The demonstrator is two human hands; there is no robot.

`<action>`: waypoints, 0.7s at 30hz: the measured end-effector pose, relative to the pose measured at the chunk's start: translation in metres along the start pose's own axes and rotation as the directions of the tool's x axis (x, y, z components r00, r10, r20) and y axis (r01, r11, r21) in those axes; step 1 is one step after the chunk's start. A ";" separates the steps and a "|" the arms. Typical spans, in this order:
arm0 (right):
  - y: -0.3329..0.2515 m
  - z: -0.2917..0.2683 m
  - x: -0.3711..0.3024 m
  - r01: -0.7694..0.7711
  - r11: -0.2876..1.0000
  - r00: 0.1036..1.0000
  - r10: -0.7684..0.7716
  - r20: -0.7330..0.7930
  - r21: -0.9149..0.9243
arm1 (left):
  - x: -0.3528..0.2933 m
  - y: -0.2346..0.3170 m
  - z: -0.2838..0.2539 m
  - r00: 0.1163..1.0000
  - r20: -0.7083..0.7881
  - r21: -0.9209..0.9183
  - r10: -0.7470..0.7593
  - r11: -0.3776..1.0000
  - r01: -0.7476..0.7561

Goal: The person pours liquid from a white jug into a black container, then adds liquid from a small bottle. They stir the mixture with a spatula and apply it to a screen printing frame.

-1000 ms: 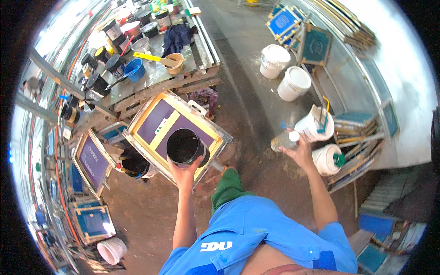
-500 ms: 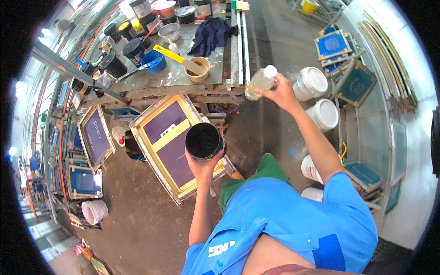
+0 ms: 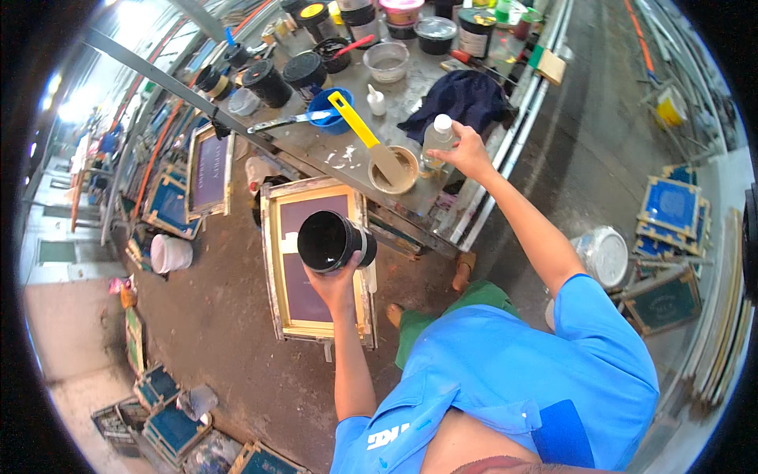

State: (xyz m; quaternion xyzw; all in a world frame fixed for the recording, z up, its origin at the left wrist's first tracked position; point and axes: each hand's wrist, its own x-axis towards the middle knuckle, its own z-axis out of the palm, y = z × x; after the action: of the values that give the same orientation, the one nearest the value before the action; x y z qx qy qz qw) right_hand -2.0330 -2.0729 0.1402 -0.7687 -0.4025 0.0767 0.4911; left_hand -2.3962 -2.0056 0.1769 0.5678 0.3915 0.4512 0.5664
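My left hand point(image 3: 341, 283) is wrapped round a black plastic tub point(image 3: 322, 239). The tub is tilted, its dark mouth facing up toward me, and it hangs above a framed screen. With its fingers closed on the upper part, my right hand point(image 3: 472, 155) grips a clear bottle point(image 3: 437, 150) with a white cap. The bottle stands upright at the table's near right corner; whether its base touches the tabletop I cannot tell. Just left of it, a small tub point(image 3: 408, 175) of beige paste has a yellow-handled spatula point(image 3: 357, 122) lying across it.
On the metal table point(image 3: 316, 150) are a dark cloth point(image 3: 456, 103), a blue bowl point(image 3: 328, 117), a white squeeze bottle point(image 3: 376, 100) and several ink tubs. A wooden-framed screen point(image 3: 275, 268) leans below the table edge. A white bucket point(image 3: 602, 254) stands on the right.
The view has swung left and closer to the table. My right hand has brought the bottle from beside the table to its corner near the paste tub. The left hand still holds the black tub.
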 end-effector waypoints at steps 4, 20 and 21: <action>0.002 0.001 0.008 0.042 0.997 0.998 -0.039 0.051 -0.058 | 0.037 -0.010 0.027 0.994 -0.108 -0.020 0.005 1.000 -0.007; -0.011 -0.030 0.021 -0.018 1.000 0.930 0.017 0.367 0.002 | 0.172 0.024 0.084 0.989 0.136 0.013 0.052 0.998 -0.054; -0.006 -0.033 0.021 0.045 0.999 0.920 -0.038 0.390 -0.009 | 0.177 0.033 0.094 0.983 0.176 -0.019 0.060 0.998 -0.058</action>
State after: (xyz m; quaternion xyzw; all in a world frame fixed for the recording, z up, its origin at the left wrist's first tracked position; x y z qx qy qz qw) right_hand -2.0057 -2.0798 0.1678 -0.7338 -0.5089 0.2141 0.3959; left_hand -2.2583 -1.8655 0.2270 0.6129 0.3199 0.4183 0.5891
